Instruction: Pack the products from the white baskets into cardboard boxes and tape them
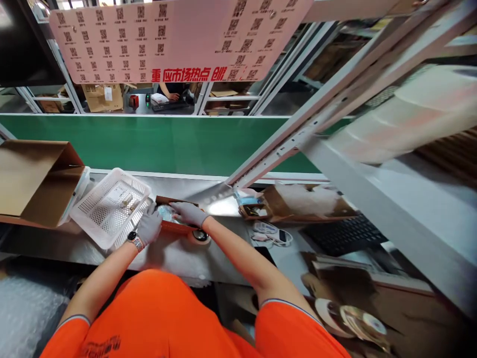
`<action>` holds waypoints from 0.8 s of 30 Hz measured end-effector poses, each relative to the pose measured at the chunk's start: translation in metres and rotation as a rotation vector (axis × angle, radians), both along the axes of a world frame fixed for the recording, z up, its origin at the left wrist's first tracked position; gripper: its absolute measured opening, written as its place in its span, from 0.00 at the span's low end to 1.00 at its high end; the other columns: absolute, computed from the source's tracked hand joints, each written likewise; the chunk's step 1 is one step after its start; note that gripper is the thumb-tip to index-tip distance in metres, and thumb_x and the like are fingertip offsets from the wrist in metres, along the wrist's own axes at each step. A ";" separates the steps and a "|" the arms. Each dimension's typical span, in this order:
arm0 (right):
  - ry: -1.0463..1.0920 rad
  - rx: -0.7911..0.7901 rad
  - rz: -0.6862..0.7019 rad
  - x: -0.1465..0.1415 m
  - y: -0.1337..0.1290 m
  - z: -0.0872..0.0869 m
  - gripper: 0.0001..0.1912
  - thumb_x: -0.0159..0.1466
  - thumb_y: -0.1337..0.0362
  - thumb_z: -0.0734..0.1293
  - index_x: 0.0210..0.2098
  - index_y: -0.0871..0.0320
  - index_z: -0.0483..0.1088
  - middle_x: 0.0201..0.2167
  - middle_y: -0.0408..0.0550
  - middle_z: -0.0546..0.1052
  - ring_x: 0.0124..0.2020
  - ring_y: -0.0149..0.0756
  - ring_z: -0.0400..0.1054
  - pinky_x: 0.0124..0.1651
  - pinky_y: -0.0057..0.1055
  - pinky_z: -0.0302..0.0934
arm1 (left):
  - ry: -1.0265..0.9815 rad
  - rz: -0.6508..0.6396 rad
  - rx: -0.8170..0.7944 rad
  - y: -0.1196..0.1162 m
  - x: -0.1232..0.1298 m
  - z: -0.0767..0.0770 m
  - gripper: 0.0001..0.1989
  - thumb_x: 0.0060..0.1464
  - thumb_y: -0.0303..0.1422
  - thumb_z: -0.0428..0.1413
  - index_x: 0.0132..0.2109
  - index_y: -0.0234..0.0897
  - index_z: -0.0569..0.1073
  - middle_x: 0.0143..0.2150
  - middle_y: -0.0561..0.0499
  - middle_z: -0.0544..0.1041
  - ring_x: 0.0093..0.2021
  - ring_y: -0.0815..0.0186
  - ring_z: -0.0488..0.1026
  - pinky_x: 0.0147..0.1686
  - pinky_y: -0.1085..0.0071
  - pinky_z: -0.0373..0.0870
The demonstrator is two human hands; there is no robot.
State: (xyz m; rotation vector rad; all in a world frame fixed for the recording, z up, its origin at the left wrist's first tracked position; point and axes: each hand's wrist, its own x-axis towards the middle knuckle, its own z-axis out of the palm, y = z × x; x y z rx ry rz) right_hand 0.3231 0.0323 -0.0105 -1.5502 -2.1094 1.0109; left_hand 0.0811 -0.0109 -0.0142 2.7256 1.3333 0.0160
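A small brown cardboard box (pixel 175 226) lies on the metal bench, with crinkled clear plastic wrapping (pixel 167 214) inside. My right hand (pixel 190 214), in a grey glove, reaches over the box from the right; its fingers stretch out onto the wrapping. At the box's left end is my left hand (pixel 149 227), also gloved, between the box and a white perforated basket (pixel 108 209). Motion smears its fingers, so their grip cannot be made out. A small packet (pixel 127 200) and a paper slip lie in the basket. Just below the box stands a tape roll (pixel 199 236).
A large open carton (pixel 37 184) stands at the left. Behind the bench runs a green conveyor belt (pixel 149 144). A slanted metal post (pixel 276 144) rises at the right, near a keyboard (pixel 345 233). Another person's hand (pixel 172 96) shows beyond the belt.
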 end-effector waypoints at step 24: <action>-0.726 0.038 0.048 0.002 -0.016 0.005 0.18 0.73 0.76 0.66 0.54 0.66 0.86 0.50 0.72 0.87 0.51 0.55 0.86 0.56 0.42 0.77 | -0.021 -0.168 -0.017 0.015 0.000 0.022 0.17 0.70 0.38 0.65 0.60 0.34 0.81 0.73 0.33 0.78 0.82 0.36 0.64 0.82 0.37 0.56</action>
